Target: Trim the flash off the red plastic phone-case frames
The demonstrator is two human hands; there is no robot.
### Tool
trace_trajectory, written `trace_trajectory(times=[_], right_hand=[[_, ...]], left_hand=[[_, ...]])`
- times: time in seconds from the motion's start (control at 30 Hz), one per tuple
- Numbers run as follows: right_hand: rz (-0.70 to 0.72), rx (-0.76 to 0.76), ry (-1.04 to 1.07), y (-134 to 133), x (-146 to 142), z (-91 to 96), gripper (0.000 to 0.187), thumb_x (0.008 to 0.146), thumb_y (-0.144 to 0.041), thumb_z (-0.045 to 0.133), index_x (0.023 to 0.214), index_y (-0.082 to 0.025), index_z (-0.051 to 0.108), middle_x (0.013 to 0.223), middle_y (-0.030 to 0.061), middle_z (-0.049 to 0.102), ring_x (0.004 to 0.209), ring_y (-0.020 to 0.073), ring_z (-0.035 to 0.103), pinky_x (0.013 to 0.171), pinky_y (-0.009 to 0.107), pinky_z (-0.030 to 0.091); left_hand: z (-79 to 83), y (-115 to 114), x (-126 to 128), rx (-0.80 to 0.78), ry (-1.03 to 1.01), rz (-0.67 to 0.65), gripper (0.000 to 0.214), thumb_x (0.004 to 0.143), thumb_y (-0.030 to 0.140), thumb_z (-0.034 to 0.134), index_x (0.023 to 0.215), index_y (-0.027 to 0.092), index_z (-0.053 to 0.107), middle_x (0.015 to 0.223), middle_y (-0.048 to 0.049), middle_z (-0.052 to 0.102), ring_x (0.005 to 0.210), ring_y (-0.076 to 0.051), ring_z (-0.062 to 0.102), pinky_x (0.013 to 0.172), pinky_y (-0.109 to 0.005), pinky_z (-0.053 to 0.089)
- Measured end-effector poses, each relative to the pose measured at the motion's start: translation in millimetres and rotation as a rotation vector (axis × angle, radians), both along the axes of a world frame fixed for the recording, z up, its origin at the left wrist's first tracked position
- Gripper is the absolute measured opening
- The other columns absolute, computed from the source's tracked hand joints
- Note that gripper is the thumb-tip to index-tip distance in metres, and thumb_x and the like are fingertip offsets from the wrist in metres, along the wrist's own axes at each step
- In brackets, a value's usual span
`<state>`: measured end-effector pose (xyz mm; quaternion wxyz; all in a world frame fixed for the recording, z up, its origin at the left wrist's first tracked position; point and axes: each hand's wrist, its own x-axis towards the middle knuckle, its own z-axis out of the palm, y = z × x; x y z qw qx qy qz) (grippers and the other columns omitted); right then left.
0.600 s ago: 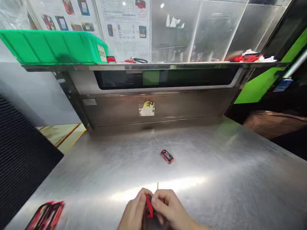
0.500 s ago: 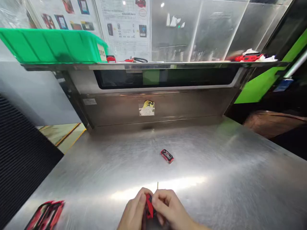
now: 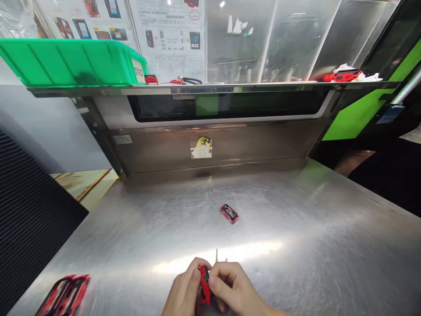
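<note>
A small red and black plastic frame [image 3: 205, 286] is held upright close to me at the bottom middle. My left hand [image 3: 184, 287] is closed around its left side, thumb and forefinger near the top. My right hand [image 3: 235, 285] pinches at the frame's right edge; its fingertips partly hide the contact. Two thin tips [image 3: 216, 255] stick up behind the right fingers, the rest of them hidden by the hand. Farther out on the metal table lies a similar red and black frame [image 3: 229, 213]. More red and black frames [image 3: 64, 296] lie together at the lower left.
The brushed metal table [image 3: 148, 228] ends at a back panel with a small bagged item [image 3: 201, 148]. Above runs a shelf [image 3: 230, 89] with a green bin [image 3: 75, 63] and red parts [image 3: 342, 75]. A black ribbed surface [image 3: 36, 219] borders the left.
The held frame shows slightly more between my hands, which have barely moved. The view has shifted a little. A dark shape at the right edge now covers more of the brown object there.
</note>
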<state>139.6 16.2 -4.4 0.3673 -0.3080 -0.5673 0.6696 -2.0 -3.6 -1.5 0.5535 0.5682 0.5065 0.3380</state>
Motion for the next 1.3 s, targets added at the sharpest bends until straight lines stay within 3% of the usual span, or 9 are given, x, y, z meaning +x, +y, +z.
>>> trace_trajectory(times=[0.33, 0.43, 0.63, 0.8, 0.97, 1.07, 1.17, 1.23, 1.3], right_hand=[[-0.004, 0.041, 0.012, -1, 1, -1.1, 0.057, 0.074, -0.071, 0.051, 0.062, -0.016, 0.048, 0.044, -0.0048, 0.039, 0.039, 0.0057, 0.034, 0.04, 0.018, 0.027], [-0.012, 0.096, 0.037, -2, 0, -0.9, 0.053, 0.074, -0.067, 0.055, 0.07, -0.014, 0.055, 0.049, -0.0018, 0.047, 0.043, 0.0088, 0.043, 0.045, 0.02, 0.032], [-0.144, 0.201, -0.164, -4, -2, -10.5, 0.032, 0.073, -0.045, 0.065, 0.074, -0.012, 0.065, 0.048, -0.0029, 0.046, 0.043, 0.0081, 0.038, 0.042, 0.02, 0.029], [-0.082, 0.156, -0.066, -5, -2, -12.4, 0.032, 0.082, -0.045, 0.056, 0.073, -0.014, 0.059, 0.055, 0.004, 0.063, 0.047, 0.0137, 0.058, 0.047, 0.021, 0.042], [-0.13, 0.183, -0.098, -5, -1, -3.1, 0.029, 0.082, -0.041, 0.058, 0.07, -0.015, 0.058, 0.058, 0.0051, 0.067, 0.051, 0.0148, 0.063, 0.048, 0.02, 0.045], [-0.138, 0.355, -0.133, -7, 1, -3.6, 0.032, 0.087, -0.039, 0.051, 0.066, -0.016, 0.058, 0.057, 0.0044, 0.065, 0.051, 0.014, 0.061, 0.049, 0.021, 0.044], [-0.315, 0.511, -0.222, -8, 4, -6.8, 0.037, 0.09, -0.04, 0.046, 0.063, -0.017, 0.057, 0.05, 0.0003, 0.053, 0.046, 0.011, 0.048, 0.046, 0.022, 0.036], [-0.395, 0.427, -0.235, -7, 6, -6.7, 0.038, 0.089, -0.047, 0.047, 0.067, -0.017, 0.056, 0.05, -0.0028, 0.044, 0.046, 0.0105, 0.04, 0.045, 0.022, 0.031], [-0.368, 0.269, -0.212, -5, 7, -4.5, 0.041, 0.088, -0.055, 0.046, 0.079, -0.017, 0.057, 0.052, -0.0046, 0.039, 0.049, 0.0108, 0.038, 0.047, 0.022, 0.03]], left_hand=[[-8.6, -3, -1, -0.118, -0.131, 0.068, 0.057, 0.078, 0.073, 0.031, 0.075, 0.021, 0.054, 0.051, 0.0031, 0.052, 0.04, -0.01, 0.039, 0.039, -0.023, 0.026], [-19.8, -2, -1, -0.257, -0.245, 0.115, 0.059, 0.075, 0.075, 0.035, 0.075, 0.02, 0.054, 0.043, 0.0046, 0.05, 0.036, -0.01, 0.04, 0.038, -0.022, 0.026], [-23.7, 4, 5, -0.584, -0.621, 0.299, 0.056, 0.059, 0.075, 0.058, 0.067, 0.021, 0.045, 0.041, 0.0082, 0.049, 0.034, -0.007, 0.044, 0.04, -0.018, 0.032], [-9.4, 0, 5, -0.407, -0.471, 0.128, 0.07, 0.064, 0.083, 0.038, 0.08, 0.017, 0.055, 0.04, 0.0051, 0.05, 0.032, -0.005, 0.036, 0.035, -0.017, 0.019], [-8.7, -7, 4, -0.188, -0.244, 0.28, 0.087, 0.066, 0.082, 0.039, 0.117, 0.012, 0.047, 0.048, 0.0045, 0.055, 0.038, -0.011, 0.044, 0.041, -0.022, 0.027], [-11.4, -7, 3, -0.232, -0.222, 0.309, 0.069, 0.069, 0.078, 0.042, 0.09, 0.014, 0.057, 0.043, 0.0049, 0.051, 0.038, -0.011, 0.042, 0.042, -0.024, 0.027], [-10.1, -4, 2, -0.314, -0.278, 0.254, 0.068, 0.065, 0.083, 0.036, 0.06, 0.018, 0.052, 0.04, 0.0049, 0.046, 0.036, -0.009, 0.037, 0.041, -0.023, 0.024], [-6.2, -3, 2, -0.378, -0.342, 0.202, 0.069, 0.061, 0.085, 0.038, 0.056, 0.018, 0.051, 0.04, 0.0064, 0.041, 0.035, -0.007, 0.031, 0.04, -0.023, 0.019], [-0.5, -3, 3, -0.425, -0.403, 0.131, 0.067, 0.061, 0.083, 0.042, 0.055, 0.017, 0.053, 0.039, 0.0078, 0.037, 0.035, -0.006, 0.026, 0.04, -0.022, 0.014]])
